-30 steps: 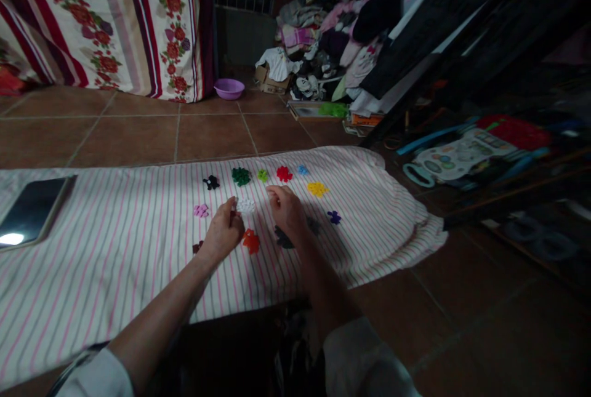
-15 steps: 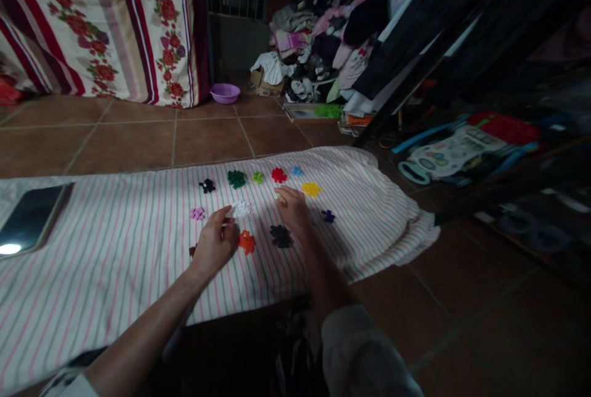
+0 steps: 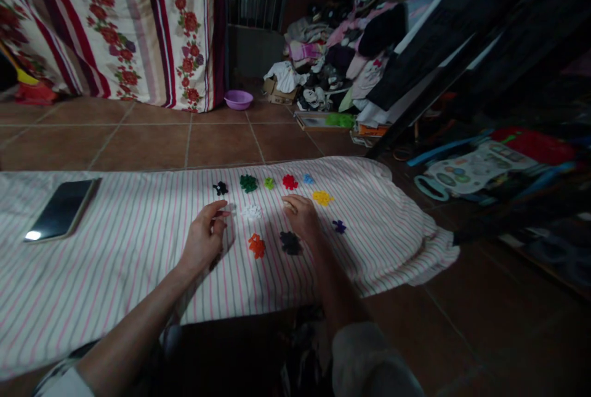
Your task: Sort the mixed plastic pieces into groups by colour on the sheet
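Small piles of coloured plastic pieces lie on a striped cloth [image 3: 152,231]. My left hand [image 3: 203,234] hovers left of the white pile [image 3: 252,211], its fingers curved and apart, holding nothing visible. It covers the spot of the pink and brown piles. My right hand [image 3: 300,215] is closed, thumb and fingers pinched near a small pale bit I cannot name. Around it lie the dark grey pile [image 3: 290,242], yellow pile [image 3: 322,198], red pile [image 3: 290,182] and purple pile [image 3: 339,226]. An orange pile [image 3: 257,246] sits between my hands.
Farther back on the cloth are black [image 3: 220,188], dark green [image 3: 248,183], lime [image 3: 268,183] and light blue [image 3: 308,179] piles. A phone [image 3: 62,209] lies at left. Beyond are a purple basin [image 3: 238,100], heaped clothes [image 3: 341,46] and a toy panel [image 3: 466,169].
The view has shifted left, so the cloth and piles appear farther right. My left hand has drawn away leftward from the white and orange piles. My right hand stays near the same spot, still pinched.
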{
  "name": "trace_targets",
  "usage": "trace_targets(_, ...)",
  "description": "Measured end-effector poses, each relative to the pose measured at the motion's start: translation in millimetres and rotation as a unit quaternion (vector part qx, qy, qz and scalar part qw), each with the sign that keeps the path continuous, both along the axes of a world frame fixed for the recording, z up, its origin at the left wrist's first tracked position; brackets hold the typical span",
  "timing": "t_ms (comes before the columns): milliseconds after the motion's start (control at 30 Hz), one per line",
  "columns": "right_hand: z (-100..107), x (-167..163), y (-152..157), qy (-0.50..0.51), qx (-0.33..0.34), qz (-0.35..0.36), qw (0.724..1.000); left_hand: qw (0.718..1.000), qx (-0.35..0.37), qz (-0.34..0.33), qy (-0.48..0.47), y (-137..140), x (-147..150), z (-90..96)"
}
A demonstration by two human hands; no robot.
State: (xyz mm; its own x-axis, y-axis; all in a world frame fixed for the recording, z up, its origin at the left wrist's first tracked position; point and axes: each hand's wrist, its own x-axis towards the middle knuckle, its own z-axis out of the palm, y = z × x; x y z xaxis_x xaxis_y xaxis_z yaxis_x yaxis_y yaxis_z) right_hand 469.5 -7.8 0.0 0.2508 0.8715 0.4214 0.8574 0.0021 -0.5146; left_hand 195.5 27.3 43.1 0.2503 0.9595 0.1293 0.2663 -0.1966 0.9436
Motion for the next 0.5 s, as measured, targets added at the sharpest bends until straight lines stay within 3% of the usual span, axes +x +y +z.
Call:
trace_targets(133,8.0,4.0,-0.3,-0.011,0.078,-0.009,0.997,0.996,0.002,0.073,-0.053,15.9,-38.6,5.8)
trace_targets(233,15.8,-0.8,-1.2,-0.024,0.120,-0.026,0.992,0.978,-0.016,0.183,-0.098,27.5,-83.3,14.5)
trace_targets(400,29.6,-48.6,-9.0,-0.015,0.160,0.015,0.987,0.889,-0.077,0.418,-0.173,37.0,-169.3,28.5)
trace_targets(500,37.3,-100.2,-12.8,0.041,0.111,0.094,0.988,0.836,-0.107,0.501,-0.197,39.2,-214.0,32.8)
